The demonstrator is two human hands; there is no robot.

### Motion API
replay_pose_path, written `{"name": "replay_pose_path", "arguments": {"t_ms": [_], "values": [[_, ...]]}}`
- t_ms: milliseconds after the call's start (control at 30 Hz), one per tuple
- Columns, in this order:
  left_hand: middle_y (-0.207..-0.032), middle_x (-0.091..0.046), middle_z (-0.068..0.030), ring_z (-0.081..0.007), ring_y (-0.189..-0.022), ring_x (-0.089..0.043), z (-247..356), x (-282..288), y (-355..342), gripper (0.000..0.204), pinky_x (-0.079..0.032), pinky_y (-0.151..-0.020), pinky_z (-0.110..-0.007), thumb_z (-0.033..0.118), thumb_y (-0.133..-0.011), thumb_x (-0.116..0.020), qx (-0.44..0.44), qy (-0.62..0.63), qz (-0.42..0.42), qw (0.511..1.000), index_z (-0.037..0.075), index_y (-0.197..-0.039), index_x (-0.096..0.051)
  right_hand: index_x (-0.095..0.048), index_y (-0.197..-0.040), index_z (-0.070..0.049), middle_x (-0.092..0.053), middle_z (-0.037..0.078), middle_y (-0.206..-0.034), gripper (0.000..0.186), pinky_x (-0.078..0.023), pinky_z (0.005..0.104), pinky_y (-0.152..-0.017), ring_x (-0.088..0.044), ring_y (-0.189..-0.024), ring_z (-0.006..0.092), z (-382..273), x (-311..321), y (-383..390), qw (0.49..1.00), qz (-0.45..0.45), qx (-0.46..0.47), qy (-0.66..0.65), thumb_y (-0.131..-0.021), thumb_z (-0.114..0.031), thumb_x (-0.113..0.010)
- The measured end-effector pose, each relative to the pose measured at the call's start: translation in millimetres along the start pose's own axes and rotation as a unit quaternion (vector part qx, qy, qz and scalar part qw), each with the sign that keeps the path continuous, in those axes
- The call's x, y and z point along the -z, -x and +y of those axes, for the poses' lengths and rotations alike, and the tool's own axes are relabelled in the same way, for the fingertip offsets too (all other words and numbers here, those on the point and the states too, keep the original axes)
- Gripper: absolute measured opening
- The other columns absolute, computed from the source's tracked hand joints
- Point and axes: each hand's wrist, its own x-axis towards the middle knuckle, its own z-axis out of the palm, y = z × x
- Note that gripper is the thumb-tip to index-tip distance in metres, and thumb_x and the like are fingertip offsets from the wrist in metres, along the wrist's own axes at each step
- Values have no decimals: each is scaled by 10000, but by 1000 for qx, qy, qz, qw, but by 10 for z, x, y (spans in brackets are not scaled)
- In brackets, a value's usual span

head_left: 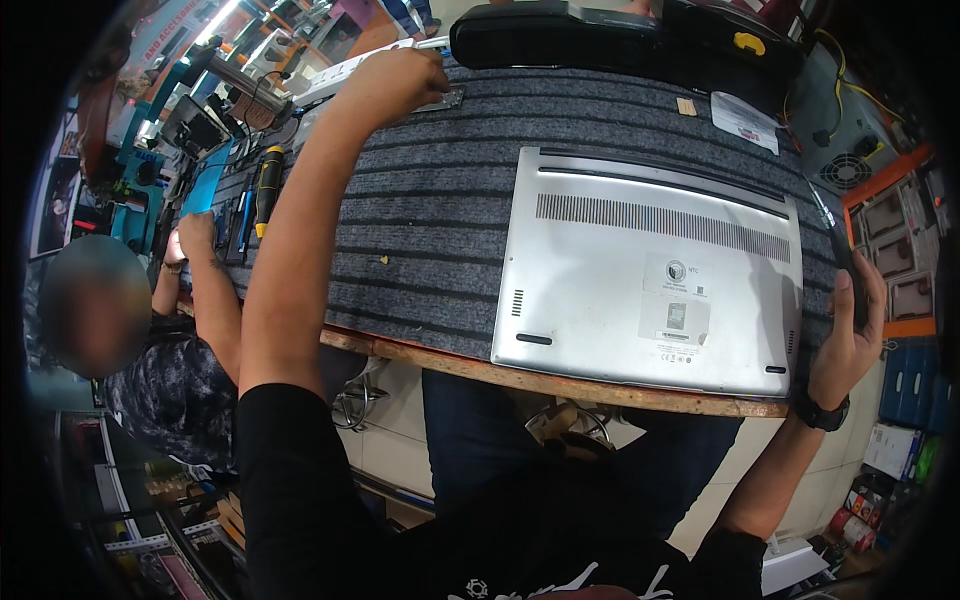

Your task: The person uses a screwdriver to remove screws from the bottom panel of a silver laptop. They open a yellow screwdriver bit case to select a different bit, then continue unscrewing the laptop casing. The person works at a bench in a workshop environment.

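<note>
A silver laptop (600,290) lies upside down on the grey striped mat (420,230), its vented bottom cover facing up. Stretched across to the far side of the mat is my left hand (400,82), fingers curled downward and closed over a small flat piece (450,99). The fingertips are partly hidden, so what they pinch does not show. Beside the laptop's right edge, my right hand (848,330) is wrapped round the dark handle of a screwdriver (846,250). Its thin metal shaft points away from me, apart from the laptop.
A long black case (600,40) and a white power strip (350,72) stand along the back. A yellow-black screwdriver (268,190) lies at left, near a co-worker's hand (197,236). Back right are a paper (743,122) and a metal computer case (835,130).
</note>
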Motion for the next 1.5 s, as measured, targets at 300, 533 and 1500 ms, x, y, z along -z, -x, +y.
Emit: {"name": "replay_pose_path", "arguments": {"t_ms": [300,533,1500], "values": [[-1032,-739,-37,-222,-948,-701,581,171,174,237,-536,-832,-364,281,-915,-753,97,162,155,970,112,-1076,-789,-528,-1397,1,-657,134,-1250,452,-494,240,-783,-626,-918,113,64,13,-7,995,12,-28,-97,-988,-93,-695],[-1208,-657,-165,-323,-1167,-609,1555,-50,41,405,-480,-1022,-399,288,-899,-761,-125,442,132,879,20,-1198,-704,-305,-1541,-92,-654,232,-1238,664,-594,478,-966,-673,-1128,338,-627,111,213,953,-57,50,-294,-992,-118,-677],[-1217,-643,-278,-440,-1144,-617,1584,-366,76,501,-494,-996,-506,387,-894,-668,-152,411,166,884,-8,-1201,-695,-275,-1558,-30,-697,293,-1085,786,-645,417,-862,-753,-937,337,-2188,-1107,938,900,-333,281,-15,-914,-5,-726]]}}
